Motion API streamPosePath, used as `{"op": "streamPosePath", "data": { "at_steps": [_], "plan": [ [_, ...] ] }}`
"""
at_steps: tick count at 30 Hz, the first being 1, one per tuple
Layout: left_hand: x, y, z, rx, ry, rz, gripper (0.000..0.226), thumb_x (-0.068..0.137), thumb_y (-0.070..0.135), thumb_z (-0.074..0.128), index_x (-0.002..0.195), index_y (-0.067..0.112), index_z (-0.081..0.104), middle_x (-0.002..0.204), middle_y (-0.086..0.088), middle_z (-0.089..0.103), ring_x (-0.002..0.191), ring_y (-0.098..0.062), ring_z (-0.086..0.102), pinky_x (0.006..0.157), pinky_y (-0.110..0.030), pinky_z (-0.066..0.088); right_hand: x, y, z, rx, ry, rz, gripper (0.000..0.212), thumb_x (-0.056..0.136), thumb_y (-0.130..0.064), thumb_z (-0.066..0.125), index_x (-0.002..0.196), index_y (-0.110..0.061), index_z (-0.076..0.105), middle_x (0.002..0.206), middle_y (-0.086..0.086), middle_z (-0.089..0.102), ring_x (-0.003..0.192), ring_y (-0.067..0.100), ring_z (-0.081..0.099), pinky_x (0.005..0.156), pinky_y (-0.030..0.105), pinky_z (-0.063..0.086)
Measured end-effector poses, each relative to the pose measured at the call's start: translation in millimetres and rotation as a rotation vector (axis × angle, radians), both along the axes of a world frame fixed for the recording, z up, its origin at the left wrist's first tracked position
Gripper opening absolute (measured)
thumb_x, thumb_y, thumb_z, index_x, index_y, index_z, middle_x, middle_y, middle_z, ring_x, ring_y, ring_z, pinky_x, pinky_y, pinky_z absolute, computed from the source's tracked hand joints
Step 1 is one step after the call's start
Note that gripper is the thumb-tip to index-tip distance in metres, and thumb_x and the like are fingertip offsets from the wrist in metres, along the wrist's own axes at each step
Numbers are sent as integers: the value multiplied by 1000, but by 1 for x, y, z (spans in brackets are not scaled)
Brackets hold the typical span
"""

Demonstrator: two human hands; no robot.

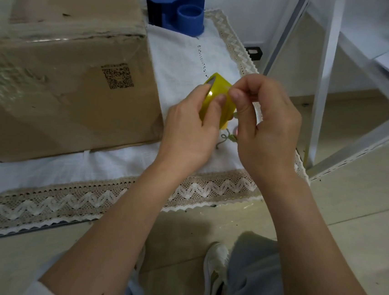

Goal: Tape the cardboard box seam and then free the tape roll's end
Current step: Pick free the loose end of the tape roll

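Tape roll (218, 101) near the tablecloth's (188, 51) right edge: left hand (188, 125) clamps it steady while right hand (266, 121) fingertips pinch at its end

Taped cardboard box and yellow tape roll above a lace-edged cloth

The cardboard box (60, 70) sits on the left, brown and worn, with glossy clear tape wrinkled along its top front edge and over its left side, and a printed QR code on the facing panel. The tape roll (217, 97), translucent yellow with a grey inner core showing at its upper rim, is tilted just right of the box, gripped in the left hand (187, 132); the right hand (264, 128) pinches at its outer surface with thumb and forefinger.
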State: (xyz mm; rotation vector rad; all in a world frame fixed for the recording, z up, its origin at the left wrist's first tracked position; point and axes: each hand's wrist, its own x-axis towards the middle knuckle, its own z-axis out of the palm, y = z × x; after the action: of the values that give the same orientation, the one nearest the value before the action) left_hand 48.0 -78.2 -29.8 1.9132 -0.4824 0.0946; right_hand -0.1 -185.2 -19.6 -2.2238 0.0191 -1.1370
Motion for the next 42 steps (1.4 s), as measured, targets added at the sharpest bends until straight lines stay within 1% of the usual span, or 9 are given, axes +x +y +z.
{"op": "streamPosePath", "data": {
  "at_steps": [5,9,13,16,19,24,27,34,42],
  "plan": [
    [-3,3,0,-138,22,-45,34,101,23,53,131,29,40,72,8,61,62,-2,59,59,-19,47,0,2,4,181,72,23,11,93,-15,64,102,-7,63,82,-11,61,77,-5,58,70,12,48],
    [-5,3,-2,-180,-3,-63,11,101,20,52,110,23,58,95,7,68,85,-8,66,72,-27,54,-2,2,13,239,95,41,30,93,-18,65,118,-11,51,78,-9,62,78,3,65,79,15,50],
    [0,1,-4,-256,47,4,6,100,15,54,98,20,56,92,13,64,82,1,61,70,-8,43,-2,0,16,316,95,15,28,95,-25,61,119,-11,54,93,-7,61,86,2,61,83,22,51],
    [3,2,-5,-276,42,23,7,100,16,54,96,22,55,95,14,66,85,-2,63,75,-15,46,-6,1,16,398,173,58,32,91,-26,65,119,-15,53,105,-4,65,99,8,62,93,34,50],
    [2,1,-5,-300,37,29,7,98,23,53,94,27,56,94,13,67,89,-9,65,77,-23,50,-7,5,11,343,252,115,36,82,-16,72,112,-19,50,101,-9,67,102,6,62,96,33,47],
    [-1,-1,-2,-319,51,65,16,100,30,52,86,31,59,83,12,69,82,-6,65,73,-20,51,-3,1,4,322,141,121,29,82,-6,73,95,-16,48,90,-7,68,93,5,65,90,21,48],
    [-1,-1,0,-328,71,85,20,101,29,53,83,30,61,80,12,69,76,-1,64,69,-17,50,-1,-3,0,249,71,138,11,86,-2,70,85,-8,61,86,3,69,88,8,66,84,19,49],
    [-3,-1,1,-319,104,117,22,100,32,54,79,35,62,70,16,64,66,1,57,66,-21,45,1,-3,-3,156,70,107,19,89,-8,70,107,-11,74,96,4,71,91,10,66,84,19,49],
    [-4,-1,7,-350,191,126,31,101,32,53,72,33,63,61,18,60,59,6,50,59,-10,41,2,-2,-1,241,57,92,17,87,-11,71,103,-15,75,93,-1,73,87,7,67,78,21,52]
  ]
}}
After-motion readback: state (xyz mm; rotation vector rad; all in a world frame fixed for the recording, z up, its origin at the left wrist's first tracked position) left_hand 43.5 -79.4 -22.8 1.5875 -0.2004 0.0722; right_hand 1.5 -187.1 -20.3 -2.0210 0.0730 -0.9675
